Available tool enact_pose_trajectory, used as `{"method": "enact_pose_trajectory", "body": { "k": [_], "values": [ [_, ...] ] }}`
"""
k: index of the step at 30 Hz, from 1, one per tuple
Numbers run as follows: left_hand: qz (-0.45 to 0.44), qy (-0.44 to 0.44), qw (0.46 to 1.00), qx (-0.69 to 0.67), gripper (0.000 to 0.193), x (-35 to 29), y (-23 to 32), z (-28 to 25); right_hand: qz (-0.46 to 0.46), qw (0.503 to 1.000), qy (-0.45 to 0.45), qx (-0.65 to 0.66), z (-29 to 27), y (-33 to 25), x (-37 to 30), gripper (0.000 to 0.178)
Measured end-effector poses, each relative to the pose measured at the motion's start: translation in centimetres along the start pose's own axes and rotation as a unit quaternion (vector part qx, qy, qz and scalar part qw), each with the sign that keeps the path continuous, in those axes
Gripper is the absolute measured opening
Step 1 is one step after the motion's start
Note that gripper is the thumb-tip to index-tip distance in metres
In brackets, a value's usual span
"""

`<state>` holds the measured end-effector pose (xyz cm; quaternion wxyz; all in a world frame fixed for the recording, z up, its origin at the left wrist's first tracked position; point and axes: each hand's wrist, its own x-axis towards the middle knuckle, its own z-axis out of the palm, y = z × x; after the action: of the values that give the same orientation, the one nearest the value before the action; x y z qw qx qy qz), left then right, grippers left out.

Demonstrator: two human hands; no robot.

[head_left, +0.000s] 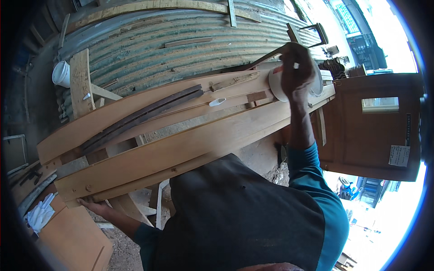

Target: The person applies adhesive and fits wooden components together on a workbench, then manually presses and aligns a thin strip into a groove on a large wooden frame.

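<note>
A long, light-brown wooden board (181, 142) with a stepped edge lies across in front of me, its left end nearest my left hand. My left hand (94, 206) is closed on that end's near lower corner, some fingers hidden by the wood. My right hand (298, 72) is raised over a white bucket (275, 83) at the boards' right end. Its fingers are curled into a fist, slightly blurred; what is in it, if anything, I cannot make out. Behind lies a second long board (86, 125), with a dark grooved strip (149, 113) on top.
A small white bottle (217, 102) and a rough wood scrap (235, 81) lie on the far board. Corrugated metal sheeting (149, 63) spreads beyond. A white bucket (61, 73) stands far left, a brown door panel (348, 131) right, a white cloth (40, 213) lower left.
</note>
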<state>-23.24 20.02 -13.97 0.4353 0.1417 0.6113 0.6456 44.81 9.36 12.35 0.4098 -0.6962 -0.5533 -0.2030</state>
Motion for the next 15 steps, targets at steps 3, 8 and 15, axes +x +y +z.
{"method": "enact_pose_trajectory", "body": {
  "k": [3,8,15],
  "values": [
    [-0.004,0.001,1.0,-0.009,0.07,0.8,0.2,-0.8,0.053,0.975,0.023,-0.215,-8.9,8.3,1.6,0.018],
    [-0.009,-0.026,0.999,-0.042,0.062,4.2,-0.3,-3.7,0.284,0.857,-0.366,-0.227,-14.9,19.9,1.3,0.023],
    [-0.017,0.009,0.999,-0.037,0.064,2.0,0.6,-1.4,0.224,0.759,-0.547,-0.272,-11.8,26.9,-0.1,0.024]
  ]
}}
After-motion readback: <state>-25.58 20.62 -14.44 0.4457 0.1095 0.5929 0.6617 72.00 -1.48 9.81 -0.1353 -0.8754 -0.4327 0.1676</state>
